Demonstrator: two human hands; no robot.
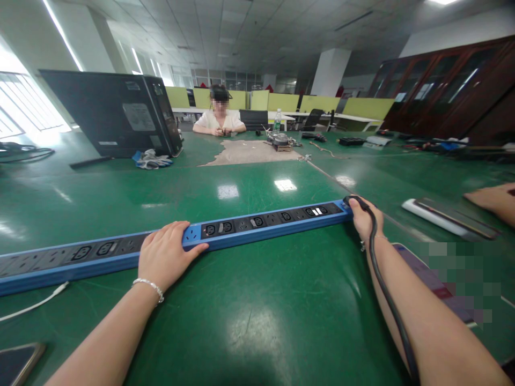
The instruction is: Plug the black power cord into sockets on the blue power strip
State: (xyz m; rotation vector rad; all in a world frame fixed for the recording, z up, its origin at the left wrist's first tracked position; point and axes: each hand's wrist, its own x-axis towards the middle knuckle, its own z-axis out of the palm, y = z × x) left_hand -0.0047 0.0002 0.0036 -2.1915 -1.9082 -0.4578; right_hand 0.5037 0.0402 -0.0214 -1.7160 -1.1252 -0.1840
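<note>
A long blue power strip [241, 239] with black socket panels lies across the green table, its right end slightly farther from me. My left hand [164, 249] is wrapped over its middle, thumb on the near side and fingers over the top. At the right end, my right hand [364, 214] grips the black power cable [376, 262] where it meets the strip. That cable runs back along my right forearm. Fingers of my right hand are partly hidden behind the strip's end.
Across the green table [257, 311] a person [219, 119] sits with hands together. A black cabinet [116, 115] and gloves [152, 160] stand back left. A white device [438, 217], another person's hand [493, 199] and a phone [18, 362] lie around the strip.
</note>
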